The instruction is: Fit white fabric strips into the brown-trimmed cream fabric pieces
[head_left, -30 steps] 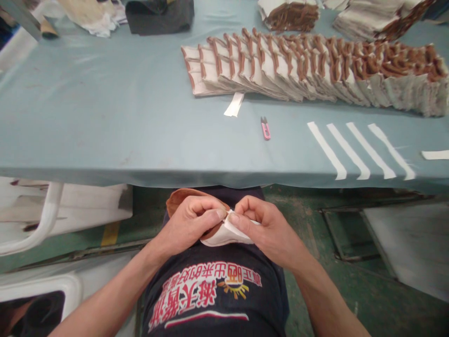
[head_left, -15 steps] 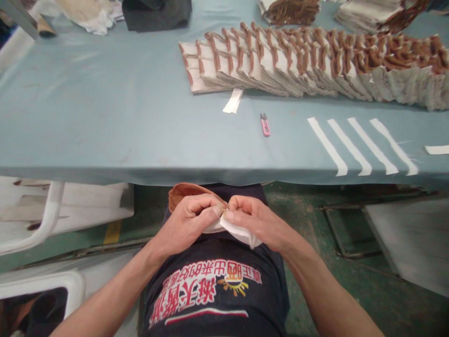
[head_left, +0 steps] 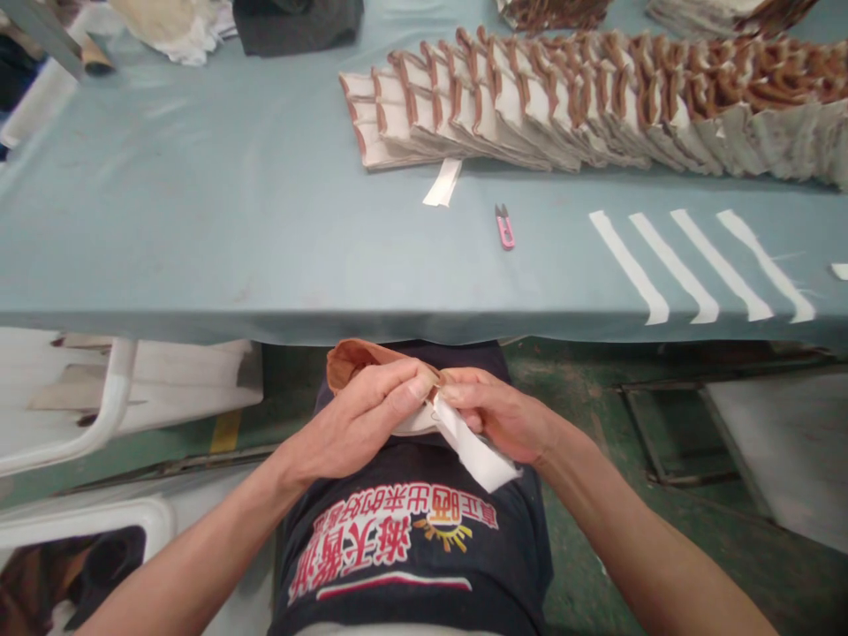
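Note:
Both hands work over my lap, below the table's front edge. My left hand (head_left: 367, 415) is closed around a brown leather piece with a white lining (head_left: 351, 358), thumb pressed on its edge. My right hand (head_left: 500, 413) pinches a white strip (head_left: 478, 455) where it meets that piece; the strip's free end hangs out to the lower right. The fingertips of both hands touch at the middle.
On the blue-grey table (head_left: 199, 230), a long fanned row of white and brown pieces (head_left: 583, 110) lies at the back. Pink thread snips (head_left: 504, 228) sit mid-table, several white strips (head_left: 695, 265) to the right, one loose strip (head_left: 442, 183) near the row. White frame (head_left: 106, 411) at left.
The white strip has come away from the brown piece and now sticks out further to the lower right. Both hands stayed together over my lap.

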Demonstrator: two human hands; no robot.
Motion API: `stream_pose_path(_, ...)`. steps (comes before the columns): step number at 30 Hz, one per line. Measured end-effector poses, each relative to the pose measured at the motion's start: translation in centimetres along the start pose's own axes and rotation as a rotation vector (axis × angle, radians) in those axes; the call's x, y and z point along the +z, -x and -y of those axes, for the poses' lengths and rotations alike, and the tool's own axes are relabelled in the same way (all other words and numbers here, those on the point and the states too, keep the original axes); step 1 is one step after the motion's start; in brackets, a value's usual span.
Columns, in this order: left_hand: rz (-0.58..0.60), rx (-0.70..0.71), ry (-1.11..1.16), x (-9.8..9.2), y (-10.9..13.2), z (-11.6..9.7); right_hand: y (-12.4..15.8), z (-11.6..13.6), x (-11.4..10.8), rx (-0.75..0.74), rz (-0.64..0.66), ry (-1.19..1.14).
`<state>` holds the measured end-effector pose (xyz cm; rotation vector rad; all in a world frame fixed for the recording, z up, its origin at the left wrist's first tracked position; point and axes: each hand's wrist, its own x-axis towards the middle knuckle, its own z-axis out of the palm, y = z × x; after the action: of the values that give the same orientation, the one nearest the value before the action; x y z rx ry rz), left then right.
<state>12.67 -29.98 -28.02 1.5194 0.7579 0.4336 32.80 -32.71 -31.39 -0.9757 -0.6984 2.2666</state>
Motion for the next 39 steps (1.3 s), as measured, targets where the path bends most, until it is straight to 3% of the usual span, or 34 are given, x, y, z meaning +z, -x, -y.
stream_pose_path(6, -0.018, 0.069, -0.035, -0.4, 0.2, 0.3, 0.8, 0.5, 1.2, -0.071, -0.130, 0.192)
stream_pose_path(15, -0.038, -0.101, 0.138, 0.0, -0.3, 0.0, 1.0, 1.1, 1.0, -0.054, -0.132, 0.350)
stream_pose_path(23, 0.024, -0.142, 0.135, -0.1, 0.1, -0.1, 0.6, 0.3, 0.3, -0.059, -0.107, 0.337)
stream_pose_path(32, -0.165, -0.147, -0.046, 1.1, 0.2, -0.1, -0.1, -0.1, -0.1, -0.076, -0.105, 0.328)
stream_pose_path(39, -0.307, -0.078, -0.020, 3.1, 0.1, 1.2, -1.5, -2.6, -0.7, -0.215, -0.060, 0.352)
